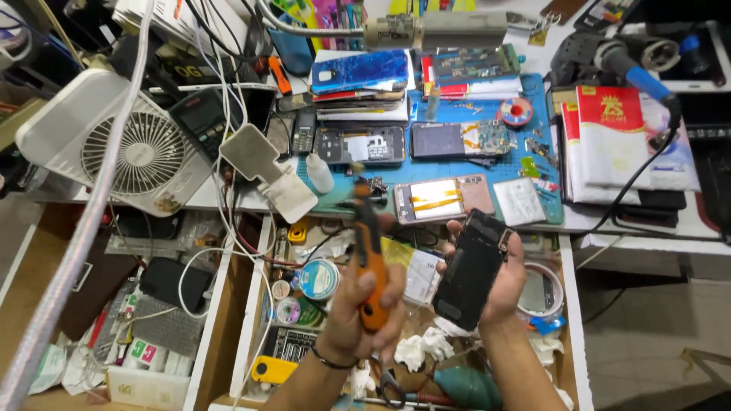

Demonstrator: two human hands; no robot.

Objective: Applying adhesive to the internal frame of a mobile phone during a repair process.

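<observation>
My left hand (364, 308) grips an orange and black screwdriver (368, 251) held upright, its tip pointing toward the blue work mat (457, 169). My right hand (496, 281) holds a black phone panel (472, 268) tilted, dark face toward me, above an open drawer. On the mat just beyond both hands lies an opened phone (444, 199) with an orange flex cable showing. Two more opened phones (360, 144) (459, 139) lie farther back on the mat.
A white desk fan (126, 152) stands at left beside a black calculator (200, 118). A white phone stand (266, 171) and tangled white cables sit left of the mat. Open drawers (320, 297) hold tape rolls, tissues and small tools. Red and white packets (613, 133) lie at right.
</observation>
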